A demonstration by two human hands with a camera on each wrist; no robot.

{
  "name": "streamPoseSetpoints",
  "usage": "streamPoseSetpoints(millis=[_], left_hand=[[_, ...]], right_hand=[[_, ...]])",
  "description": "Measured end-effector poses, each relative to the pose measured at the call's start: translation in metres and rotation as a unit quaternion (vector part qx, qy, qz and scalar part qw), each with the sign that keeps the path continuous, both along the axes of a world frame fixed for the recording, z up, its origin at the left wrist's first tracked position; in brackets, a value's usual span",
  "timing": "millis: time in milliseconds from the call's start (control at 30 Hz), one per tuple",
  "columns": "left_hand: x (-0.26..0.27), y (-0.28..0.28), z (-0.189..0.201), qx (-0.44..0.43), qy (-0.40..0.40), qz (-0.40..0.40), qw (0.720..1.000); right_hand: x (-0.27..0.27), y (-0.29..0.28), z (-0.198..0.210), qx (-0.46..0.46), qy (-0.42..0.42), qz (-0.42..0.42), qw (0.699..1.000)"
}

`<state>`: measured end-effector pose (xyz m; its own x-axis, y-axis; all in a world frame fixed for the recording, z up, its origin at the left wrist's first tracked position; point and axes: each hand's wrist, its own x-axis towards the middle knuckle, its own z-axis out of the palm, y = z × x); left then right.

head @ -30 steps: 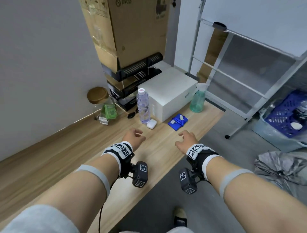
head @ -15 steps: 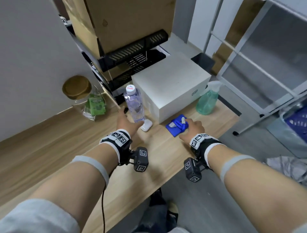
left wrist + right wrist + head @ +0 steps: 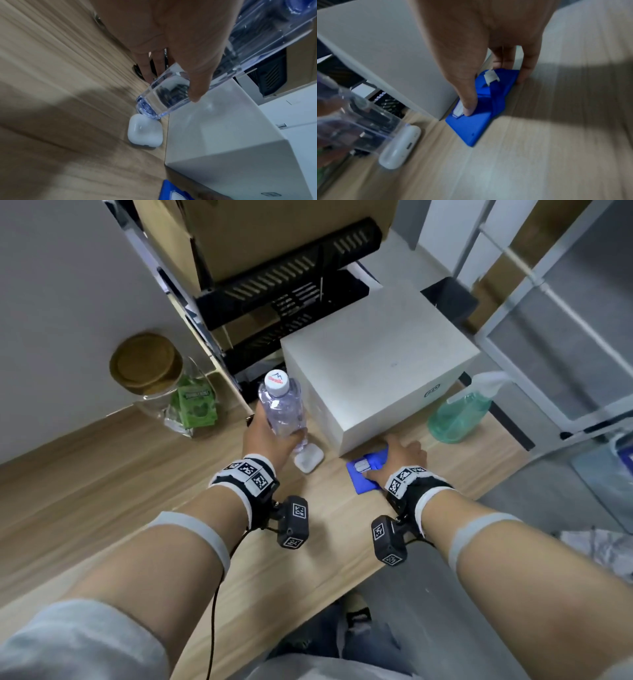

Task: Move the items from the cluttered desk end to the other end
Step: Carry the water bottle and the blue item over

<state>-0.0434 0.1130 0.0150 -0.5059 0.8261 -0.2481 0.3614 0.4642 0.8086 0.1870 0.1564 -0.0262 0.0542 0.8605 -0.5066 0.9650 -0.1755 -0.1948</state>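
Note:
A clear water bottle [image 3: 281, 405] with a white cap stands on the wooden desk [image 3: 137, 491], and my left hand [image 3: 270, 438] grips its lower half. In the left wrist view my thumb [image 3: 195, 86] lies across the bottle [image 3: 164, 97], whose base is beside a white earbud case [image 3: 145, 131]. My right hand [image 3: 399, 455] holds a flat blue case [image 3: 363, 482] lying against the white box [image 3: 376, 371]. In the right wrist view my thumb [image 3: 467, 105] presses the blue case's [image 3: 479, 121] top and my fingers [image 3: 524, 73] curl over its far edge.
A teal spray bottle [image 3: 459, 416] stands right of the white box at the desk corner. A cork-lidded glass jar [image 3: 147, 368] with a green packet [image 3: 195, 405] sits by the wall. Black racks holding a cardboard box [image 3: 291, 268] rise behind. The desk edge runs below my right wrist.
Both hands have reached forward from mid-desk. The left has closed round the water bottle and the right has come down onto the blue case. My head has moved closer.

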Motion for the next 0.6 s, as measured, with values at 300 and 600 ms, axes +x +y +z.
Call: streamPoseSetpoints(millis=[300, 600], left_hand=[[-0.003, -0.073, 0.019, 0.02, -0.025, 0.112, 0.993], [-0.021, -0.23, 0.064, 0.081, -0.025, 0.264, 0.961]], right_hand=[[-0.021, -0.035, 0.027, -0.011, 0.222, -0.007, 0.975], [-0.104, -0.11, 0.096, -0.088, 0.421, 0.049, 0.901]])
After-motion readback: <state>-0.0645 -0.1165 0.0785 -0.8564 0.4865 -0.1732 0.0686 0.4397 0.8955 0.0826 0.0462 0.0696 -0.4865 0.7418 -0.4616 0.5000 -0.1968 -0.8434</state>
